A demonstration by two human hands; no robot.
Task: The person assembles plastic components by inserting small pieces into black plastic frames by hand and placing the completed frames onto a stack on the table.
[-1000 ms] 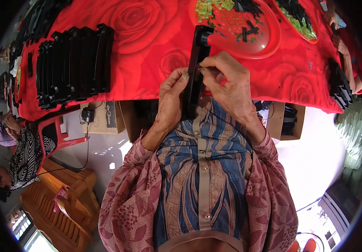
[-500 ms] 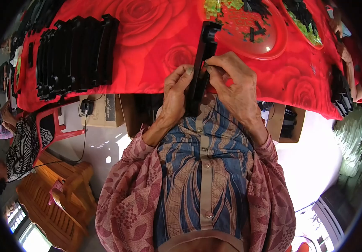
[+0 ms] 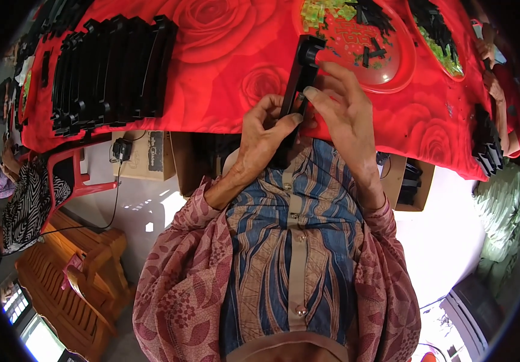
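A long, slim black plastic strip (image 3: 301, 71) with a hooked far end stands tilted in front of my chest, over the red table's near edge. My left hand (image 3: 261, 134) is closed around its lower half, thumb lying across it. On the strip's right side is my right hand (image 3: 351, 114), its thumb and forefinger apart. That thumb's tip is close to a small dark piece at the strip's side; whether it touches cannot be made out. The other right fingers are partly hidden behind the thumb.
On the red rose-patterned tablecloth (image 3: 211, 90), a row of similar black strips (image 3: 112, 72) lies left. A red tray (image 3: 406, 72) at far right holds yellow-green pieces (image 3: 326, 15) and small black parts (image 3: 373, 51). Cardboard boxes (image 3: 142, 158) stand below. Other people sit at both sides.
My right hand's pinch at the strip has loosened, with the forefinger raised away from the thumb. My left thumb has moved down across the strip.
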